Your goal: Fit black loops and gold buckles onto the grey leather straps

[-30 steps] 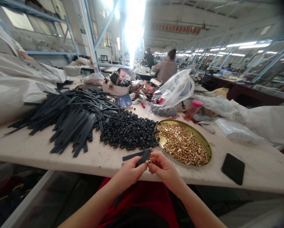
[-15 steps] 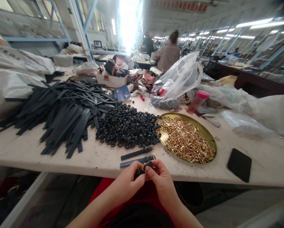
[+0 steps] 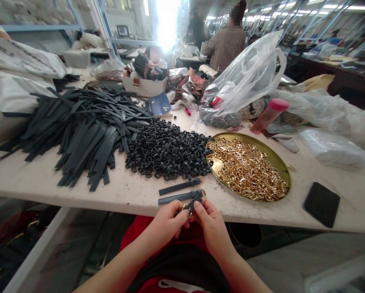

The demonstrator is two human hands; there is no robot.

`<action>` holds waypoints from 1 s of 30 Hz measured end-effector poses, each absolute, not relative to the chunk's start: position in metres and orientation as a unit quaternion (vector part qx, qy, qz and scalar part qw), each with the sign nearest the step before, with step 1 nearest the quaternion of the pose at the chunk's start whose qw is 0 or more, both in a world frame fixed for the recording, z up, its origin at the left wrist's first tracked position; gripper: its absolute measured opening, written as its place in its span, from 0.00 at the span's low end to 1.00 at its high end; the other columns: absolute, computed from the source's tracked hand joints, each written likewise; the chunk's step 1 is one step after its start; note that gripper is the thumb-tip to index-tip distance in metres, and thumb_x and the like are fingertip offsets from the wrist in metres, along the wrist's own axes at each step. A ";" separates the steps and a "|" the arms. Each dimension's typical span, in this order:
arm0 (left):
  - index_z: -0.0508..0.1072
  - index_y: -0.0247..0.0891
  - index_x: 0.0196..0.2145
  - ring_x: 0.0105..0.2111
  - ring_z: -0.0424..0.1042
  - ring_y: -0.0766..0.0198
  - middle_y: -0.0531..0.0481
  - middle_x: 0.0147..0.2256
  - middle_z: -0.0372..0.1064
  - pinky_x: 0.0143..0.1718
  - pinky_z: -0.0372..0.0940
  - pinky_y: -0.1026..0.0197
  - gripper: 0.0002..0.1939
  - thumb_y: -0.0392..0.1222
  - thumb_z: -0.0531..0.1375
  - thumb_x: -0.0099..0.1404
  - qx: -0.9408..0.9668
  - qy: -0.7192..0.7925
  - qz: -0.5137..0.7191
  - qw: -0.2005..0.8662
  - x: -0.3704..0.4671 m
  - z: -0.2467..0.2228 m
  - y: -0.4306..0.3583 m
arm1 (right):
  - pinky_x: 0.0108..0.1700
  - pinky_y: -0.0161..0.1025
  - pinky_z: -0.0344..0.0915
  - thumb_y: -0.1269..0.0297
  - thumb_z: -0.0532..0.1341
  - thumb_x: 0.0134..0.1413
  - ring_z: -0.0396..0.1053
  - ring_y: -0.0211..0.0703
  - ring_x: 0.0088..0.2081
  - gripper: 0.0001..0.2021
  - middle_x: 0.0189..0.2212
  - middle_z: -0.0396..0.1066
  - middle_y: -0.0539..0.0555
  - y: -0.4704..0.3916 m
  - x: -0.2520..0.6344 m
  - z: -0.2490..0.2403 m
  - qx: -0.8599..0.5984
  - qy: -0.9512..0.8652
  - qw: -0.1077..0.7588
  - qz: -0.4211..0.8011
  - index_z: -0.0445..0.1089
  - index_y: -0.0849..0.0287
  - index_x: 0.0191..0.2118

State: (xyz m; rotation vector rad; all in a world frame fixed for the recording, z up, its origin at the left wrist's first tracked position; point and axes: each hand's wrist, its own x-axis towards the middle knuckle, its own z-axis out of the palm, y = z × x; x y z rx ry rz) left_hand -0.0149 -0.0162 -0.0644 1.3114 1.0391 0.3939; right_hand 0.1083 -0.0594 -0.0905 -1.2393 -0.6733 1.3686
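At the table's front edge, my left hand (image 3: 170, 219) and my right hand (image 3: 212, 219) are closed together on a short dark strap (image 3: 191, 204) with gold buckle metal at its left part. The left fingers pinch around the buckle end, and the right thumb presses the strap's other side. My fingers hide much of it. Just beyond lie two dark straps with gold buckles, a nearer strap (image 3: 178, 197) and a farther strap (image 3: 176, 188). Behind them is a heap of small black loops (image 3: 167, 152). A round gold tray (image 3: 275, 160) holds many gold buckles (image 3: 246, 171).
Long dark strips (image 3: 87, 134) are piled on the left. A black phone-like slab (image 3: 322, 204) lies at right. Farther back stand a pink-lidded container (image 3: 269, 116), a clear plastic bag (image 3: 246, 85) and a blue booklet (image 3: 160, 104). A person (image 3: 228, 44) is beyond the table.
My view has tilted down and shifted slightly left. The strap between my hands has turned, so its gold buckle metal and flat dark face show more. Both hands keep hold.
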 end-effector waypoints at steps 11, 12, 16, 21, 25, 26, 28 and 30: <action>0.62 0.37 0.23 0.22 0.61 0.68 0.56 0.20 0.62 0.23 0.54 0.68 0.10 0.43 0.51 0.59 0.660 0.473 0.201 0.548 -0.017 -0.064 -0.039 | 0.38 0.39 0.63 0.68 0.57 0.50 0.66 0.41 0.34 0.02 0.30 0.69 0.52 -0.087 0.117 -0.093 -0.568 -0.597 0.518 0.228 0.65 0.56 0.32; 0.63 0.36 0.23 0.23 0.61 0.68 0.55 0.21 0.62 0.24 0.54 0.67 0.10 0.42 0.51 0.59 0.671 0.475 0.202 0.532 -0.018 -0.061 -0.043 | 0.35 0.38 0.63 0.67 0.57 0.50 0.66 0.40 0.31 0.02 0.28 0.68 0.51 -0.089 0.117 -0.091 -0.579 -0.575 0.513 0.266 0.64 0.56 0.31; 0.64 0.36 0.25 0.22 0.60 0.68 0.56 0.21 0.63 0.23 0.53 0.67 0.10 0.45 0.51 0.59 0.698 0.450 0.165 0.533 -0.022 -0.045 -0.054 | 0.27 0.33 0.59 0.59 0.60 0.47 0.61 0.35 0.24 0.09 0.22 0.63 0.46 -0.092 0.120 -0.080 -0.577 -0.443 0.499 0.472 0.61 0.58 0.29; 0.61 0.37 0.21 0.19 0.59 0.68 0.56 0.18 0.62 0.21 0.52 0.67 0.15 0.50 0.53 0.58 0.719 0.443 0.143 0.516 -0.026 -0.038 -0.049 | 0.26 0.31 0.55 0.55 0.61 0.45 0.56 0.32 0.23 0.13 0.20 0.59 0.44 -0.097 0.117 -0.071 -0.508 -0.414 0.516 0.552 0.60 0.59 0.27; 0.62 0.37 0.34 0.16 0.60 0.69 0.58 0.21 0.63 0.18 0.54 0.67 0.11 0.46 0.54 0.56 0.692 0.439 0.153 0.552 -0.021 -0.044 -0.037 | 0.30 0.32 0.57 0.54 0.54 0.53 0.60 0.35 0.26 0.13 0.22 0.63 0.48 -0.092 0.124 -0.070 -0.502 -0.510 0.483 0.505 0.63 0.60 0.28; 0.61 0.37 0.37 0.17 0.61 0.69 0.58 0.23 0.64 0.19 0.55 0.67 0.12 0.44 0.53 0.57 0.697 0.428 0.152 0.555 -0.019 -0.046 -0.034 | 0.30 0.33 0.58 0.53 0.51 0.55 0.61 0.35 0.27 0.15 0.23 0.64 0.49 -0.086 0.131 -0.069 -0.499 -0.535 0.454 0.508 0.63 0.60 0.28; 0.63 0.38 0.37 0.20 0.62 0.68 0.57 0.23 0.63 0.23 0.56 0.66 0.10 0.44 0.51 0.59 0.717 0.415 0.146 0.542 -0.017 -0.050 -0.026 | 0.29 0.33 0.59 0.52 0.46 0.57 0.63 0.37 0.27 0.18 0.22 0.65 0.50 -0.065 0.151 -0.067 -0.519 -0.586 0.392 0.483 0.64 0.60 0.28; 0.64 0.38 0.30 0.22 0.61 0.67 0.57 0.21 0.61 0.26 0.56 0.66 0.10 0.46 0.49 0.61 0.725 0.429 0.153 0.517 -0.015 -0.054 -0.016 | 0.30 0.34 0.60 0.54 0.44 0.58 0.64 0.37 0.27 0.18 0.23 0.66 0.51 -0.033 0.179 -0.065 -0.592 -0.627 0.343 0.372 0.64 0.60 0.29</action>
